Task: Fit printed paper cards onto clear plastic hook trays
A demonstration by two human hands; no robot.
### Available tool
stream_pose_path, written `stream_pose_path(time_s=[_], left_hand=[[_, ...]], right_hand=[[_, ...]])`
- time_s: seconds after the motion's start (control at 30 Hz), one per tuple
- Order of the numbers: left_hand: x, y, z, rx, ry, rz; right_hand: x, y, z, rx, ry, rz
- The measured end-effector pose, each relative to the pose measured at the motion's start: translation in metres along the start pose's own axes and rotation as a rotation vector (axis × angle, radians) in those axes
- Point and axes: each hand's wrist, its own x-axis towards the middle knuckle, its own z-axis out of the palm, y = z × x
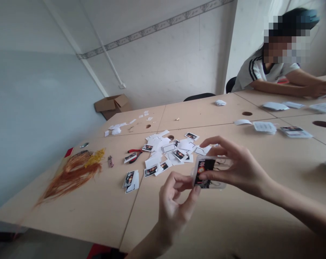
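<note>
A small clear plastic case (210, 172) with a black printed card at its left part is held up above the table between both hands. Thin dark hook-like pieces show through its right part. My right hand (237, 167) grips the case from the right, its thumb across the printed card and its fingers over the top edge. My left hand (176, 199) pinches the lower left corner between thumb and fingers. Behind the hands lies a loose pile of white and black printed cards (163, 147).
Red-handled pliers (135, 155) lie left of the pile. Orange strands (71, 172) with a yellow bundle (95, 157) spread at the left. Clear cases (264, 127) and white stacks (275, 106) stand at the right. A person (273, 68) sits across the table. An opened cardboard box (112, 105) is behind.
</note>
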Motion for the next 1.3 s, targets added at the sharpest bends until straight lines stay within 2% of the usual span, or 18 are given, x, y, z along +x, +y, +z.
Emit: stream_pose_path(time_s=[0.17,0.23,0.3,0.43,0.57,0.63,0.73,0.83,0.97,1.17,1.3], left_hand=[[0.013,-0.011,-0.002,-0.213,-0.166,-0.181],[0.021,-0.021,-0.005,-0.255,-0.262,-0.242],[0.029,-0.034,-0.009,-0.315,-0.288,-0.304],[0.047,-0.063,-0.017,-0.434,-0.181,-0.425],[0.061,-0.09,-0.017,-0.48,-0.054,-0.382],[0.066,-0.103,-0.015,-0.46,0.015,-0.371],[0.068,-0.114,-0.013,-0.451,0.044,-0.364],[0.064,-0.115,-0.013,-0.406,0.042,-0.316],[0.056,-0.108,-0.017,-0.308,-0.025,-0.213],[0.055,-0.096,-0.016,-0.294,-0.018,-0.185],[0.055,-0.096,-0.016,-0.282,-0.038,-0.197]], right_hand=[[0.008,0.013,0.01,0.012,-0.073,0.057],[0.014,0.025,0.017,0.007,-0.159,0.087],[0.02,0.041,0.026,-0.008,-0.21,0.113],[0.027,0.083,0.047,0.068,-0.134,0.174],[0.021,0.119,0.074,0.275,-0.19,0.279],[0.015,0.13,0.086,0.348,-0.185,0.307],[0.009,0.139,0.098,0.361,-0.159,0.324],[0.008,0.143,0.101,0.363,-0.153,0.357],[0.009,0.144,0.099,0.356,-0.155,0.392],[0.009,0.146,0.092,0.347,-0.161,0.42],[0.008,0.146,0.09,0.342,-0.183,0.424]])
